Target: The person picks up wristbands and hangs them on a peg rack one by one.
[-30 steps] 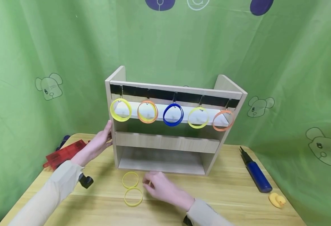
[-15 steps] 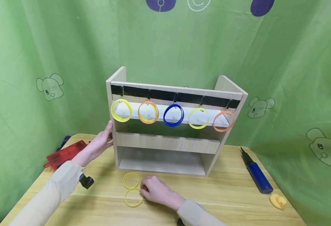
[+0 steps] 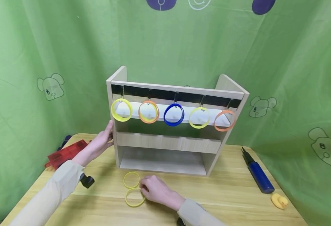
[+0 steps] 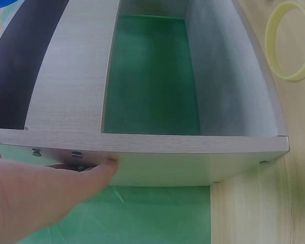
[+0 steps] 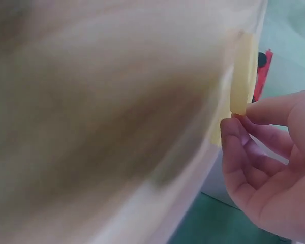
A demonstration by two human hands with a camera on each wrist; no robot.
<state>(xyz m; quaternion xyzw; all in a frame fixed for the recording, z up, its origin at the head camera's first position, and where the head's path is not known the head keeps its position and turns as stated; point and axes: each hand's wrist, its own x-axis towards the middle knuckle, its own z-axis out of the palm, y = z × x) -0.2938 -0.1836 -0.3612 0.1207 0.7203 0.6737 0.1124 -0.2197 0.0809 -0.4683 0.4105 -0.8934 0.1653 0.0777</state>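
Observation:
A pale wooden rack [image 3: 168, 142] stands on the table, with rings on its row of hooks: a yellow ring [image 3: 121, 119], an orange ring [image 3: 149, 122] together with yellow, a blue ring [image 3: 171, 124], then single yellow and orange ones. My left hand [image 3: 100, 142] rests against the rack's left side, its thumb [image 4: 99, 175] straight along the panel in the left wrist view. Two yellow rings lie before the rack, the farther ring [image 3: 124, 181] touching the nearer ring [image 3: 134, 206]. Thumb and fingertips of my right hand [image 3: 160, 191] pinch the nearer ring's right edge.
On the left of the table lies a red translucent object [image 3: 67, 153]. A blue hand pump [image 3: 260, 177] and a yellow rubber duck [image 3: 279, 201] lie near the right edge. A green curtain [image 3: 165, 40] surrounds the table behind and at both sides.
My right hand has come left and slightly down onto the nearer yellow ring and closed on its edge; that ring has shifted very slightly right. The left hand stays against the rack.

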